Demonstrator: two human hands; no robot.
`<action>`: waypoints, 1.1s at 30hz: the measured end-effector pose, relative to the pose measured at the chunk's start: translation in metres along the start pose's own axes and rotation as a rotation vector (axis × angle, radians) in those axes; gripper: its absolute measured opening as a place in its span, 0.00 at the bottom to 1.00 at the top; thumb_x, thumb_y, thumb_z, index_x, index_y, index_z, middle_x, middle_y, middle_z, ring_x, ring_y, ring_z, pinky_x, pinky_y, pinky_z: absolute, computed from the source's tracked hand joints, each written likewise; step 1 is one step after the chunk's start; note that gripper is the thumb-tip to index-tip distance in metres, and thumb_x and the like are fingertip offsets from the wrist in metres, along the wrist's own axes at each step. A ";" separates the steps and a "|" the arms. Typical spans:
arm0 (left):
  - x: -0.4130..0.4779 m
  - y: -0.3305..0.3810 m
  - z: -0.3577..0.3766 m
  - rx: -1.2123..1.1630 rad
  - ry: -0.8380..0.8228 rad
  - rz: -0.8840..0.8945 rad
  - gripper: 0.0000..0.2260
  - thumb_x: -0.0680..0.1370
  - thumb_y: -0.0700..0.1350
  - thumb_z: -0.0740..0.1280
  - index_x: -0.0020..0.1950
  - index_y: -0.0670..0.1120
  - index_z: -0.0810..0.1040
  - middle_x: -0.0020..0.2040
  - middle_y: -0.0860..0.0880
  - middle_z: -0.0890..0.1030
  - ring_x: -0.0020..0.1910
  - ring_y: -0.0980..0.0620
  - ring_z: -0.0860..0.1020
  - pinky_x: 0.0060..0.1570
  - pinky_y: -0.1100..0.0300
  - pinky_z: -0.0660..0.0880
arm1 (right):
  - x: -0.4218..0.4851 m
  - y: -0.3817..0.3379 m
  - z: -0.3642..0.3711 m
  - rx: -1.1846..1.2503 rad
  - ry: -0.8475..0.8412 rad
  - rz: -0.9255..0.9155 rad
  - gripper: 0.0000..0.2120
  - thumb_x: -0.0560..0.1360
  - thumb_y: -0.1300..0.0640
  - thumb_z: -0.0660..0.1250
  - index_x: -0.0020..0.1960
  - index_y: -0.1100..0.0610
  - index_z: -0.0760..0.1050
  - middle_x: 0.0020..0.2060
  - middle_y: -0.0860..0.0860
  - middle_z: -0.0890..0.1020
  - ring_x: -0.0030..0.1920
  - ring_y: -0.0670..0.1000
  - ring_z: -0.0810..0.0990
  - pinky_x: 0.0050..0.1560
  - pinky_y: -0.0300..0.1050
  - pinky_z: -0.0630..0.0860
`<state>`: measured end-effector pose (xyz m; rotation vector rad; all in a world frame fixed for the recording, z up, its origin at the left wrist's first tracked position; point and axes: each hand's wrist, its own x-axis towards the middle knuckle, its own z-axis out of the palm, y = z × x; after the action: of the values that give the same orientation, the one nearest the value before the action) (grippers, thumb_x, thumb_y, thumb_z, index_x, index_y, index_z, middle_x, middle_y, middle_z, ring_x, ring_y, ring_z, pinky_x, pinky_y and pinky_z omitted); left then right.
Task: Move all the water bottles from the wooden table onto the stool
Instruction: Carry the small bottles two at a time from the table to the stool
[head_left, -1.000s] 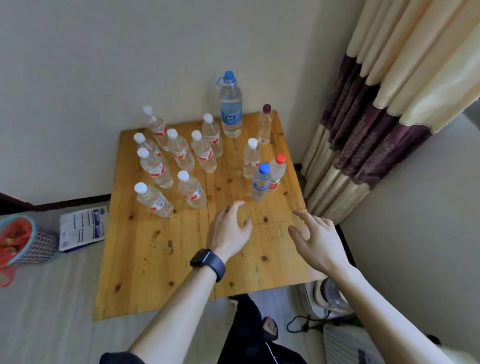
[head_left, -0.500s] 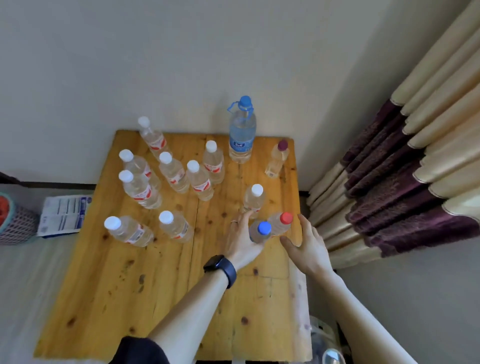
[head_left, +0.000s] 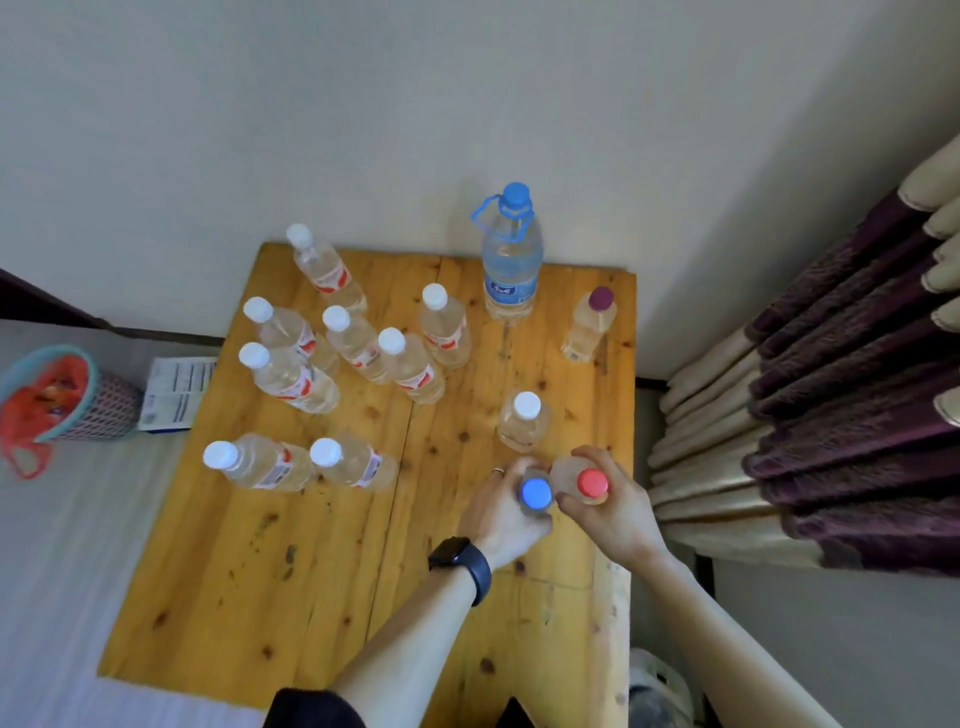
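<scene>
Blue-capped bottle (head_left: 536, 493) and red-capped bottle (head_left: 592, 484), side by side near the right edge of the wooden table (head_left: 260, 597). The left hand (head_left: 506, 512) grips the former, the right hand (head_left: 615, 512) the latter. Other bottles (head_left: 410, 364) stand farther back; curtain (head_left: 831, 389) at right.

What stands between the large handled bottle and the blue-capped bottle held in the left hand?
A short white-capped bottle, upright on the wooden table; the head view shows it.
</scene>
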<state>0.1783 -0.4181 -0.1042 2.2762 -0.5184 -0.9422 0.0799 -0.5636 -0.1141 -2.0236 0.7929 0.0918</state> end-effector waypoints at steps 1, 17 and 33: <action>0.000 0.000 0.000 -0.003 0.005 -0.003 0.24 0.67 0.46 0.72 0.58 0.61 0.69 0.51 0.55 0.79 0.46 0.51 0.80 0.41 0.51 0.80 | 0.000 0.002 0.000 -0.011 -0.005 -0.009 0.25 0.68 0.47 0.75 0.61 0.38 0.69 0.53 0.42 0.79 0.51 0.45 0.79 0.46 0.34 0.72; -0.064 -0.080 -0.031 -0.253 0.198 -0.200 0.25 0.64 0.56 0.80 0.57 0.59 0.74 0.50 0.57 0.81 0.49 0.58 0.81 0.48 0.57 0.81 | -0.005 -0.010 0.013 -0.105 -0.039 -0.030 0.26 0.72 0.41 0.73 0.67 0.42 0.71 0.61 0.45 0.79 0.58 0.50 0.79 0.55 0.42 0.74; -0.278 -0.207 -0.063 -0.556 0.750 -0.429 0.21 0.67 0.50 0.79 0.57 0.56 0.77 0.48 0.59 0.83 0.44 0.61 0.81 0.47 0.56 0.79 | -0.123 -0.143 0.175 -0.252 -0.523 -0.446 0.14 0.67 0.45 0.76 0.50 0.44 0.78 0.48 0.43 0.80 0.44 0.42 0.79 0.44 0.34 0.73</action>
<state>0.0628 -0.0863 -0.0704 2.0266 0.5110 -0.2823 0.1059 -0.3129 -0.0626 -2.2206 -0.0041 0.4601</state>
